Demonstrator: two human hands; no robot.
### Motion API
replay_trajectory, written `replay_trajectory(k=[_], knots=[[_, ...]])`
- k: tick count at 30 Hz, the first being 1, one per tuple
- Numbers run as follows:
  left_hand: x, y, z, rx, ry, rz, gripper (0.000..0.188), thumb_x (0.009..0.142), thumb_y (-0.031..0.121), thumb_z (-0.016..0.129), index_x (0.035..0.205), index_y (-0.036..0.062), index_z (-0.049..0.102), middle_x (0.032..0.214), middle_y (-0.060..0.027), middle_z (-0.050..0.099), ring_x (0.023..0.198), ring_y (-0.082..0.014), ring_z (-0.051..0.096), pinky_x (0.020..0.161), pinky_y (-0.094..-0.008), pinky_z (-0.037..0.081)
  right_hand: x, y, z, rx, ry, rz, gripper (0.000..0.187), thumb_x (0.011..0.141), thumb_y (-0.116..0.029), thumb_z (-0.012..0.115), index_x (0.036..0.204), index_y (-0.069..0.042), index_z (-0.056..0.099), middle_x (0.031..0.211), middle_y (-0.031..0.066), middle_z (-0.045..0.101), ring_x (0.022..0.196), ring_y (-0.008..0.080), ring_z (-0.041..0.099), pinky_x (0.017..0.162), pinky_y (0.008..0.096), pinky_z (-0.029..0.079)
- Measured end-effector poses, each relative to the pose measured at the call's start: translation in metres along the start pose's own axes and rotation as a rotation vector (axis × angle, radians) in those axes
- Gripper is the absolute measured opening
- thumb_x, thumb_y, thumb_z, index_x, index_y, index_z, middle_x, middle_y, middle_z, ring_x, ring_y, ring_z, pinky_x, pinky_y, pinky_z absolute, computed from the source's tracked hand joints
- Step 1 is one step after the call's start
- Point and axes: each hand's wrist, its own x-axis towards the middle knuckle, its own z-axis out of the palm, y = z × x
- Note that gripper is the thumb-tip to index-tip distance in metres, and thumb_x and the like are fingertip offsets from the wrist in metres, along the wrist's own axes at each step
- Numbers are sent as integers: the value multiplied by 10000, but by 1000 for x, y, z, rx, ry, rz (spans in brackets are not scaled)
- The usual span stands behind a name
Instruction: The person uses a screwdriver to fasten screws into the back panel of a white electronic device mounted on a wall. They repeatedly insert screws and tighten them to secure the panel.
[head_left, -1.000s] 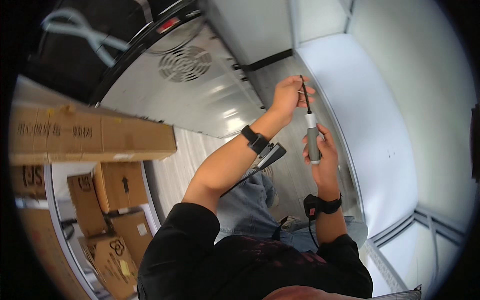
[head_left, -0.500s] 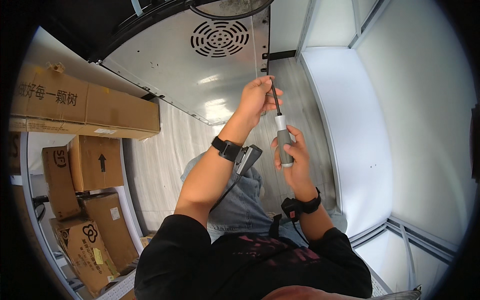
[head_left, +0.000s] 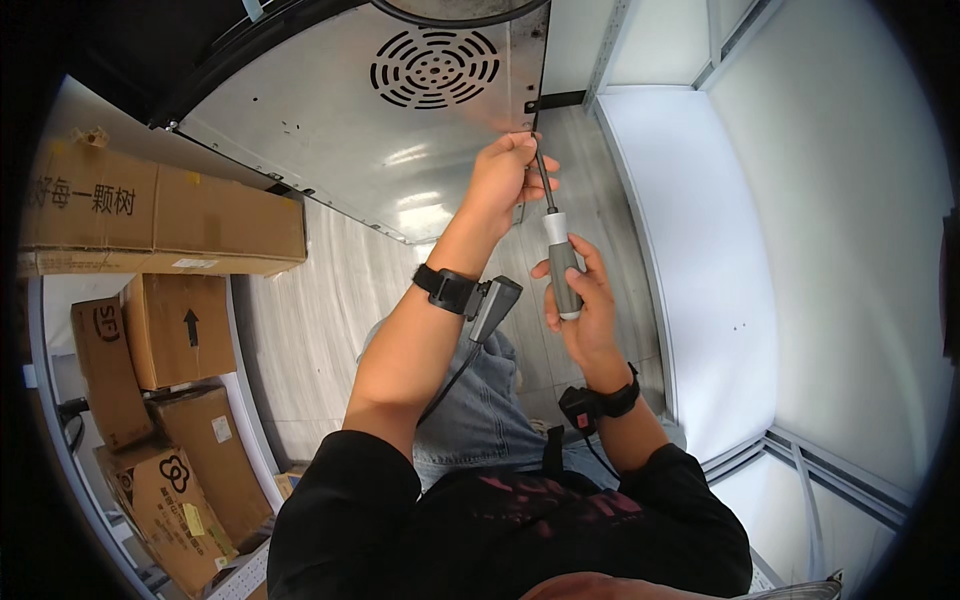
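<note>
A screwdriver with a grey and white handle [head_left: 563, 262] and a long dark shaft points away from me, its tip at the right edge of a metal panel [head_left: 320, 130]. Round the handle, the fingers of my right hand [head_left: 592, 315] are closed, with the thumb on top. My left hand [head_left: 502, 178] pinches at the far end of the shaft, thumb and forefinger together, its other fingers curled behind. These fingers hide the tip, so I cannot tell whether it sits in a screw. Slotted vent holes [head_left: 435, 70] pierce the panel beyond.
A black cable [head_left: 460, 20] curves over the panel's top. Cardboard boxes [head_left: 185, 325] fill a shelf on the left, with a long carton [head_left: 225, 220] above. A white ledge [head_left: 690, 270] and wall run along the right. Grey wood-look floor [head_left: 300, 290] lies below.
Both hands and the screwdriver have shifted slightly farther away and to the left, the tip nearer the panel's edge. Both hands keep their hold.
</note>
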Motion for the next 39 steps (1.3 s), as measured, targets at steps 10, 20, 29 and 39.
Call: replay_trajectory(k=[10,20,29,39], knots=[[1,3,1,18,54,-7,259,981,196,371,1115,35,523,871,-82,650,680,-142,628,587,-243,470,7,-3,-1,0,-22,4,403,919,-132,412,1313,-53,375,952,187,609,448,114,494,358,229,355],[2,4,3,28,81,6,272,977,187,376,1113,22,544,845,-77,656,669,-141,632,575,-242,471,8,-2,-2,101,-48,12,413,923,-151,411,1318,-44,353,957,209,595,444,133,490,350,235,346],[6,3,-2,11,56,8,251,969,173,397,1104,21,545,848,-79,656,668,-137,636,577,-237,472,10,-1,-4,355,-68,143,398,935,-207,374,1306,-63,348,957,219,562,444,153,469,369,246,354],[7,5,-4,3,45,-13,238,969,188,421,1069,24,561,848,-75,662,670,-135,633,588,-235,468,10,4,3,388,-55,123,381,926,-175,393,1287,-58,355,946,199,553,455,159,476,393,261,373]])
